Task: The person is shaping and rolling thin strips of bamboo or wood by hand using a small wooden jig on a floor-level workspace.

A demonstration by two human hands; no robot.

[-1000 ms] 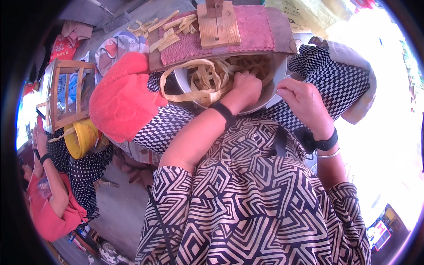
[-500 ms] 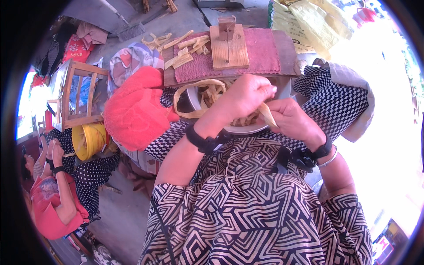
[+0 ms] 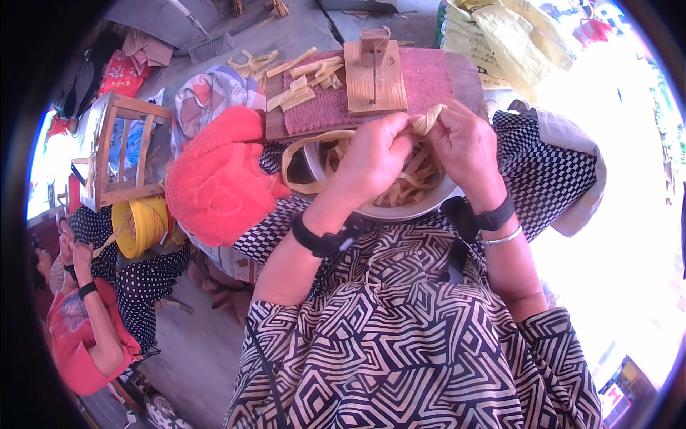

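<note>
Between my two hands a pale yellow fibrous strip [image 3: 429, 119] is folded over into a small twisted loop. My left hand [image 3: 379, 154] pinches it at its left end, fingers closed. My right hand [image 3: 468, 139] grips the other side, thumb and fingers pressed together. Both are held over a white basin [image 3: 407, 212] on my lap, which contains many similar strips [image 3: 409, 191]. One long strip [image 3: 287, 166] curves out over the basin's left rim. Just beyond my hands lies a wooden board with a pink cloth [image 3: 432, 79], carrying a wooden block [image 3: 356, 89] with an upright post.
Short pale pieces [image 3: 296, 93] lie on the board's left part. A red towel [image 3: 221, 179] covers my left knee. To the left are a wooden chair frame [image 3: 146, 154], a yellow bucket [image 3: 146, 229] and another person in red [image 3: 93, 336]. Yellowish sacks [image 3: 493, 43] lie far right.
Both hands have shifted, the right one upward and turned so its fingers point away. The strip's end, which pointed down between them, is now bent into a twisted loop at the fingertips.
</note>
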